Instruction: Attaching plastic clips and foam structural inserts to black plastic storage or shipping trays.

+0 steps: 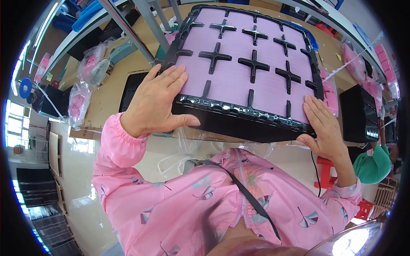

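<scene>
A large black plastic tray (243, 123) sits on the bench before me. Lilac sheet (232, 70) shows across its top, with black cross-shaped ribs (254, 65) standing in rows over it. My left hand (156, 100) lies over the near left corner, fingers straight on the rim and sheet, thumb stretched along the front wall. At the near right corner, my right hand (324, 126) rests with fingers extended on the edge and thumb against the front. Both hands touch the tray without wrapping round it. The underside of the tray is hidden.
The tray stands on a brown cardboard-covered bench (106, 113). Grey metal posts (132, 32) rise at its far left. Bagged pink pieces (79, 102) lie on the left, and a black bin (361, 113) stands at right. Beyond it is a person in a green cap (372, 165). A red stool (326, 173) is below.
</scene>
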`<act>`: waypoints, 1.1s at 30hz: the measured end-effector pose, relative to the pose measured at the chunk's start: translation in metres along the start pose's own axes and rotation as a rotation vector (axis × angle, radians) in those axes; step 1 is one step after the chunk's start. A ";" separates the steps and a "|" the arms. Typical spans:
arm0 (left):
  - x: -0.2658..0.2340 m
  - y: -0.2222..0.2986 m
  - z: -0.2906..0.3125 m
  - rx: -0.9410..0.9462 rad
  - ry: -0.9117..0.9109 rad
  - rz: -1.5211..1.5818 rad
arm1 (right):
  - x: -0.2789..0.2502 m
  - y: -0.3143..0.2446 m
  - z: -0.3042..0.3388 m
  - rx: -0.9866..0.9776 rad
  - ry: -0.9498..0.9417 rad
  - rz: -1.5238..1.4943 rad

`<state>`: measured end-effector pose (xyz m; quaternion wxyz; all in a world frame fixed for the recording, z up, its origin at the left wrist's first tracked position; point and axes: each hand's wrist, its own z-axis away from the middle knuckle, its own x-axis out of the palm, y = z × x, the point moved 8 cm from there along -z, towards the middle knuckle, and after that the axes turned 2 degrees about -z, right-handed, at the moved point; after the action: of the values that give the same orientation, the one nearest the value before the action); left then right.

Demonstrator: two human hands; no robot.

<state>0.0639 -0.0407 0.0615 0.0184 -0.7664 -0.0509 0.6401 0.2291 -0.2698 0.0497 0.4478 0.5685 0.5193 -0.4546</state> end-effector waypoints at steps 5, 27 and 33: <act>-0.003 0.006 0.002 -0.001 -0.055 -0.033 | -0.003 0.001 0.007 -0.005 -0.017 0.002; 0.003 -0.037 0.018 -0.078 0.327 0.464 | 0.000 0.048 0.019 0.275 0.439 -0.552; 0.038 -0.059 0.034 -0.497 0.570 0.931 | 0.039 0.096 0.026 0.708 0.562 -1.105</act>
<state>0.0341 0.0206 0.0235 -0.4308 -0.8310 0.1489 0.3189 0.3249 -0.2943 0.0103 -0.2101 0.4292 0.6484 -0.5926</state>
